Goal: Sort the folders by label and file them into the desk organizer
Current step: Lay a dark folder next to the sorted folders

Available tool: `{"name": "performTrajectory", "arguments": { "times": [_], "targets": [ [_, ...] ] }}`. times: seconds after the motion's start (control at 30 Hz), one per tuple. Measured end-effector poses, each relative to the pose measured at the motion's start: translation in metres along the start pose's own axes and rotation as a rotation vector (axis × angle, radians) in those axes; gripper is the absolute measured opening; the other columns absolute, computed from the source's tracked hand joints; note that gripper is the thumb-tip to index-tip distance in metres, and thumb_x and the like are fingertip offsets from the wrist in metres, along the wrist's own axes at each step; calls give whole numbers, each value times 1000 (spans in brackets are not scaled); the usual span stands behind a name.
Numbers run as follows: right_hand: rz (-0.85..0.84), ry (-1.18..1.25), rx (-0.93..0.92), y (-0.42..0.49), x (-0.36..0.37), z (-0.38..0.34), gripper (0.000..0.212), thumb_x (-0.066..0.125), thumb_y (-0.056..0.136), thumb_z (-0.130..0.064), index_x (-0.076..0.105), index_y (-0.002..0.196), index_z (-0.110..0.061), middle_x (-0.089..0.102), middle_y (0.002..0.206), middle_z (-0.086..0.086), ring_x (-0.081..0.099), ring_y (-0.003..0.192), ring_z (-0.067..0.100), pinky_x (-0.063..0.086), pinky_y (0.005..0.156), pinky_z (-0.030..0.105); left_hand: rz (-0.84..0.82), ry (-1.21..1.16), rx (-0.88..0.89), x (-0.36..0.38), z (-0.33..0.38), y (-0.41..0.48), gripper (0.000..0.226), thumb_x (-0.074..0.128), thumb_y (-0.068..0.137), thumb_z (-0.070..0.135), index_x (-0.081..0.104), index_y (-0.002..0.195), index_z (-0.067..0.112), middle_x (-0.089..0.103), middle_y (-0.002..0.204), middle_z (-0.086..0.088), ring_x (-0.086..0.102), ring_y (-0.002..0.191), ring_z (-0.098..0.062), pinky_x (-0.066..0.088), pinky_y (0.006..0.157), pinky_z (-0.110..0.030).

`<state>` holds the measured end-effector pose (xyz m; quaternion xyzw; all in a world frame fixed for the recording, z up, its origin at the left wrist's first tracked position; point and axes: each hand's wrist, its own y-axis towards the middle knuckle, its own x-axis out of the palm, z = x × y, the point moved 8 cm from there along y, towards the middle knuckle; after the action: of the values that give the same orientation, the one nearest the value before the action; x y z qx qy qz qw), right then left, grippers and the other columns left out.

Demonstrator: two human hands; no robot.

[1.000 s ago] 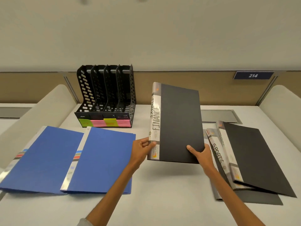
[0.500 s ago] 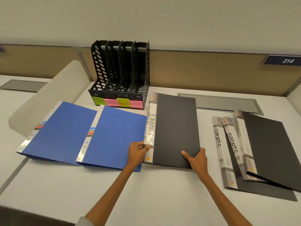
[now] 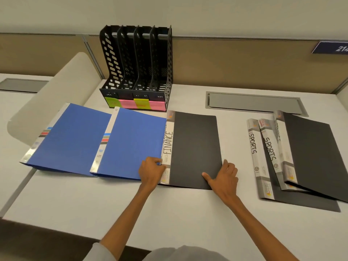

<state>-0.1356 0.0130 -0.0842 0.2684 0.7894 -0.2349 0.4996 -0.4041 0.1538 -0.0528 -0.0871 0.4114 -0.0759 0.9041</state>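
Observation:
A black folder labelled FINANCE lies flat on the white desk, its left edge overlapping a blue folder. My left hand pinches its spine at the near left corner. My right hand grips its near right corner, thumb on the cover. A second blue folder lies further left. On the right is a fanned pile of black folders: two labelled SPORTS and a top one whose label is partly hidden. The black four-slot desk organizer stands behind, with green and pink labels on its front.
A grey cable hatch is set into the desk behind the pile. A brown partition runs along the back with a blue number plate. A beige curved divider rises at the left.
The FINANCE folder went from held upright above the desk to lying flat beside the blue folders. Both hands came down with it. The camera tilted down and left.

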Motion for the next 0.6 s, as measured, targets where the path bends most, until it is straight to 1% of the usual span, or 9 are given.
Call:
{"name": "performTrajectory", "arguments": {
  "times": [0.07, 0.13, 0.23, 0.3, 0.4, 0.5, 0.6],
  "targets": [
    [-15, -21, -24, 0, 3, -1, 95, 59, 78, -71, 29, 145, -10, 38, 136, 12, 40, 122, 29, 47, 91, 45, 31, 70, 11, -2, 5, -3, 22, 71, 85, 20, 74, 107, 15, 72, 111, -5, 69, 86, -21, 38, 53, -16],
    [-40, -39, -43, 0, 6, 0, 89, 55, 80, -71, 31, 145, -15, 37, 138, 12, 38, 123, 29, 45, 92, 44, 38, 103, 23, -2, 8, -5, 25, 70, 86, 19, 72, 111, 14, 71, 114, -5, 69, 91, -23, 41, 59, -18],
    [-42, -42, -53, 1, 5, 1, 84, 53, 81, -72, 34, 144, -18, 37, 138, 11, 38, 124, 28, 44, 92, 42, 54, 112, 55, -2, 12, -6, 29, 69, 86, 15, 69, 116, 13, 70, 116, -7, 68, 93, -25, 47, 66, -25],
    [-42, -39, -62, 2, 4, 2, 82, 53, 82, -71, 36, 143, -18, 37, 139, 10, 38, 124, 27, 43, 92, 41, 69, 109, 75, -1, 18, -7, 36, 67, 85, 11, 67, 120, 14, 70, 116, -9, 67, 97, -27, 53, 76, -32],
    [-35, 5, -61, 4, -2, 6, 75, 55, 84, -65, 41, 140, -17, 39, 138, 9, 39, 123, 26, 43, 92, 41, 101, 112, 124, 3, 33, -10, 38, 66, 87, 14, 65, 125, 16, 68, 119, -10, 65, 104, -27, 52, 86, -38],
    [18, 100, -61, 7, -15, 14, 65, 60, 86, -57, 48, 134, -15, 43, 136, 9, 42, 122, 25, 44, 92, 41, 106, 88, 182, 10, 50, -14, 33, 63, 90, 18, 66, 123, 18, 69, 116, -9, 66, 101, -26, 52, 84, -35],
    [112, 200, -51, 12, -38, 25, 53, 65, 87, -46, 52, 128, -16, 48, 133, 7, 45, 121, 25, 44, 92, 42, 72, 28, 235, 25, 70, -20, 29, 64, 90, 20, 69, 118, 17, 72, 110, -5, 67, 99, -22, 50, 82, -29]
  ]
}}
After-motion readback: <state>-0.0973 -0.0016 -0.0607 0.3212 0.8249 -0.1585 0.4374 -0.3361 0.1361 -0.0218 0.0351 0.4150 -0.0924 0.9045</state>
